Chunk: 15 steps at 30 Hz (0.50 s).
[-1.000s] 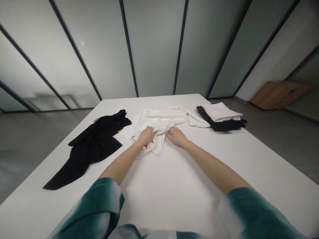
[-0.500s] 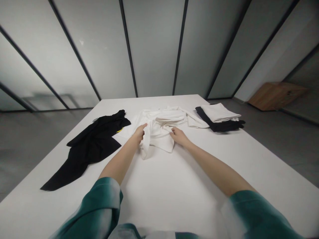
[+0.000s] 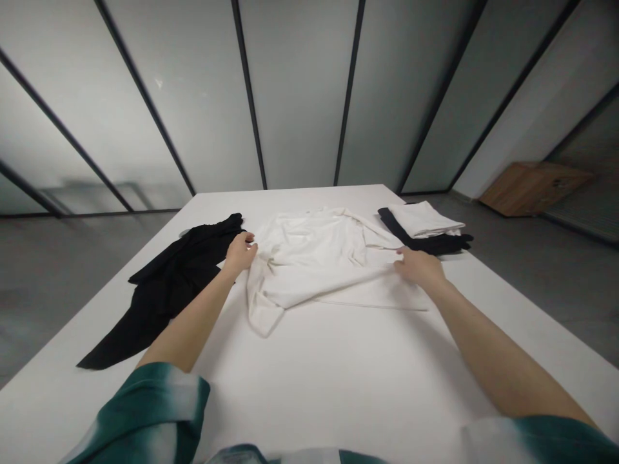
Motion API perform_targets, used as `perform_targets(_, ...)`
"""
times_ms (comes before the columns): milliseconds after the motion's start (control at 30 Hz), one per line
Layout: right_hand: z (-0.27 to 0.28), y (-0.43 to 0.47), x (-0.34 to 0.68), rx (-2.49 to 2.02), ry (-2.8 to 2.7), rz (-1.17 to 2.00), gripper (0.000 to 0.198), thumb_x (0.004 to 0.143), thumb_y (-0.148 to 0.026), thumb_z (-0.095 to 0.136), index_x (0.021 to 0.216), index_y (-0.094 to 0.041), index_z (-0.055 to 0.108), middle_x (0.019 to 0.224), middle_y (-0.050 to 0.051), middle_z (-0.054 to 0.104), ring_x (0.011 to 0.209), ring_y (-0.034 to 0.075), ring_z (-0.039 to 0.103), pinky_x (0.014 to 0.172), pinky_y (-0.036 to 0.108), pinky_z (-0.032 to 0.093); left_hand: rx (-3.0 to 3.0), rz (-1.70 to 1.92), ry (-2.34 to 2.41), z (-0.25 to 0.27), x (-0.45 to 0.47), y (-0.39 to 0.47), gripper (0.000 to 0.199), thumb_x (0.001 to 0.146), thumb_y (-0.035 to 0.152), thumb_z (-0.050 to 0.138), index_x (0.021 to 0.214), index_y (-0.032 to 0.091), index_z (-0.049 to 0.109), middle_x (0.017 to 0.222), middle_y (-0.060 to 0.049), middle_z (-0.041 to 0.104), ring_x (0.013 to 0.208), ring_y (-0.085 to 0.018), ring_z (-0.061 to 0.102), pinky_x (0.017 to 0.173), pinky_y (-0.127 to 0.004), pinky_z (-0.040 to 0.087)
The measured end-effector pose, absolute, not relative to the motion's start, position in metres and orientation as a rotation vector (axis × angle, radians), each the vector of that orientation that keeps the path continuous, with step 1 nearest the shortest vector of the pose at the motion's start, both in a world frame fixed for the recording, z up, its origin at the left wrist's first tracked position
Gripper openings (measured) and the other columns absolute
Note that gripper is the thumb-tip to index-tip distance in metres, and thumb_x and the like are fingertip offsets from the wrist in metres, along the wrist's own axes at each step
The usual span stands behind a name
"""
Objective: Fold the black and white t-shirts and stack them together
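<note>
A white long-sleeved shirt [image 3: 319, 248] lies spread and wrinkled across the middle of the white table. My left hand [image 3: 241, 252] is at the shirt's left side, fingers closed on its edge. Below that hand the cloth hangs in loose folds toward me. On the opposite side my right hand [image 3: 420, 266] pinches the shirt's right edge between thumb and fingers. Between the hands the near part of the cloth is drawn out sideways.
Black garments [image 3: 178, 277] lie loosely on the left of the table [image 3: 333, 374]. At the right stands a folded stack, a white garment [image 3: 425, 219] on top of a black one [image 3: 443, 244]. A wooden cabinet [image 3: 534, 187] stands beyond the table.
My hands have moved apart, the left one leftward and the right one rightward. The shirt's bunched near part has been pulled out wider and flatter.
</note>
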State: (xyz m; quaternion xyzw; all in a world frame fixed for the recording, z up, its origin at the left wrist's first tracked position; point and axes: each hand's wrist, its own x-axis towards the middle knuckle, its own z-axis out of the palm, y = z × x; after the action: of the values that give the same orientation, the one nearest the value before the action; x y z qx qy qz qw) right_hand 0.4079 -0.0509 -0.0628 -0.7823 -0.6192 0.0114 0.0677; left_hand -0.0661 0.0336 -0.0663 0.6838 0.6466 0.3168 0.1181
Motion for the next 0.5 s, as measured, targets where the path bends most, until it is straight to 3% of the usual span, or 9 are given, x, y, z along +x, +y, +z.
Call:
perform_targets(100,-0.064,-0.042,0.389,-2.097,-1.983,-0.110,0.036,0.087,-0.026,0.050,0.116,-0.015,0.068,0.112,0.015,0.072,0.104,0.029,0.065,0.090,0.037,0.049,2.296,0.663,1.754,-0.065,-0.039,0.024,0.036,0.089,0.033,0.051,0.119,0.018,0.063,0.115,-0.010,0.069,0.104,-0.024,0.065,0.094,-0.035,0.050)
perform_targets(233,-0.082,-0.023,0.349,-1.831,-2.252,0.045,0.040,0.093,-0.031,0.045,0.122,-0.014,0.066,0.128,0.016,0.066,0.120,0.026,0.060,0.105,0.036,0.043,2.512,0.286,1.780,-0.079,-0.004,0.012,0.056,0.092,0.048,0.051,0.140,0.019,0.052,0.148,-0.015,0.050,0.136,-0.032,0.046,0.109,-0.043,0.038)
perform_targets(300,-0.094,-0.016,0.333,-1.801,-2.351,0.081,0.047,0.095,-0.036,0.045,0.133,-0.014,0.060,0.145,0.017,0.055,0.134,0.028,0.050,0.112,0.040,0.037,2.547,0.199,1.808,-0.088,0.004,0.009,0.059,0.094,0.050,0.047,0.145,0.020,0.046,0.154,-0.015,0.043,0.139,-0.033,0.042,0.110,-0.045,0.036)
perform_targets(367,-0.104,-0.013,0.324,-1.845,-2.390,0.084,0.055,0.096,-0.040,0.043,0.143,-0.015,0.052,0.155,0.016,0.043,0.143,0.029,0.039,0.116,0.043,0.031,2.553,0.166,1.809,-0.095,0.005,0.008,0.058,0.096,0.049,0.043,0.147,0.021,0.044,0.152,-0.014,0.046,0.136,-0.031,0.046,0.109,-0.045,0.037)
perform_targets(500,-0.111,-0.016,0.319,-1.976,-2.372,0.081,0.059,0.098,-0.045,0.040,0.148,-0.014,0.046,0.159,0.016,0.036,0.147,0.030,0.033,0.117,0.043,0.030,2.556,0.152,1.786,-0.100,-0.006,0.011,0.059,0.097,0.050,0.040,0.148,0.020,0.043,0.151,-0.014,0.047,0.138,-0.029,0.045,0.111,-0.042,0.035)
